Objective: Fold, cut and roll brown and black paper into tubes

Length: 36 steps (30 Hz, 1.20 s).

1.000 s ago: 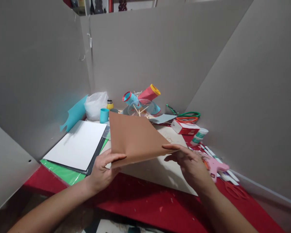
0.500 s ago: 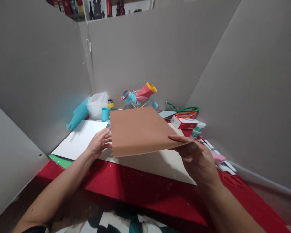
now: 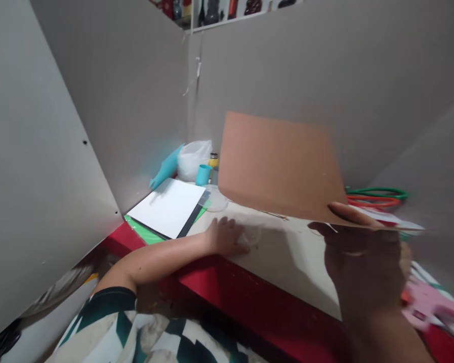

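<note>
Above the surface (image 3: 287, 302), right of centre, the brown sheet (image 3: 280, 166) is held up in the air by the right hand (image 3: 363, 262) alone. Grip: thumb on top, fingers below, pinched shut on the sheet's near right corner. The sheet runs up and to the left from that grip, long edge roughly left-right, tilted, far edge high; it touches nothing else.

Left hand (image 3: 227, 237) lies low and flat on the pale board (image 3: 298, 257), palm down, fingers spread loosely, holding nothing, under and near the sheet's lower left corner but apart from it. So the free left edge is nearer the left hand.

White sheet (image 3: 168, 206) lies further left, on a green one (image 3: 144, 233). Motion blur on the right; details there unclear.
</note>
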Each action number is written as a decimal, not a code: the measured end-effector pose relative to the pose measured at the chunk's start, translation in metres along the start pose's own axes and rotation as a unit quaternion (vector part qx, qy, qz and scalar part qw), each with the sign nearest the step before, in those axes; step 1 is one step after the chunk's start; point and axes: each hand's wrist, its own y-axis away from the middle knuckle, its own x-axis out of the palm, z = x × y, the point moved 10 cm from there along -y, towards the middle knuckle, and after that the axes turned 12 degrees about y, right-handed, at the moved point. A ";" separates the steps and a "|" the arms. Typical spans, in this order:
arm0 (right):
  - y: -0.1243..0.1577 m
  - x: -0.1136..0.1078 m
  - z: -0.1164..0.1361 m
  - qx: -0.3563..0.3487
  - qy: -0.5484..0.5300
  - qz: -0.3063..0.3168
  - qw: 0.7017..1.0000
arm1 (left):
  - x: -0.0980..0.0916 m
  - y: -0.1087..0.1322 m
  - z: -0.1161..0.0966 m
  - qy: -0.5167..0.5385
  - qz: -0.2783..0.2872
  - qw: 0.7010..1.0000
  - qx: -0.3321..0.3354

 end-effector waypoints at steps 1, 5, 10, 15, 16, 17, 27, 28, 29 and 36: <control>0.000 0.001 -0.009 0.013 -0.013 -0.003 1.000 | 0.000 0.000 0.000 -0.009 -0.004 1.000 0.001; -0.003 -0.007 -0.029 0.053 -0.033 -0.041 0.997 | 0.002 -0.003 0.002 -0.028 -0.013 0.999 0.019; -0.008 -0.016 -0.025 0.024 -0.038 -0.058 0.997 | 0.005 -0.003 -0.004 -0.005 -0.019 0.998 0.059; -0.009 -0.022 -0.026 0.039 -0.060 -0.072 0.995 | -0.035 0.013 -0.020 0.029 -0.062 0.994 0.089; -0.009 -0.022 -0.025 0.033 -0.062 -0.070 0.995 | -0.048 0.018 -0.024 0.036 -0.073 0.992 0.096; -0.009 -0.022 -0.023 0.025 -0.062 -0.069 0.995 | -0.061 0.023 -0.026 0.045 -0.086 0.990 0.102; -0.004 -0.013 -0.014 0.001 -0.059 -0.025 0.998 | -0.142 0.038 0.050 0.256 -0.228 0.939 0.034; -0.003 -0.013 -0.013 -0.005 -0.045 -0.018 0.999 | -0.143 0.039 0.054 0.273 -0.242 0.931 0.027; -0.002 -0.012 -0.013 -0.011 -0.028 -0.010 0.999 | -0.144 0.039 0.056 0.292 -0.254 0.922 0.022; 0.008 0.002 0.002 -0.129 0.195 0.083 0.969 | -0.149 0.026 0.039 0.551 -0.198 0.810 -0.001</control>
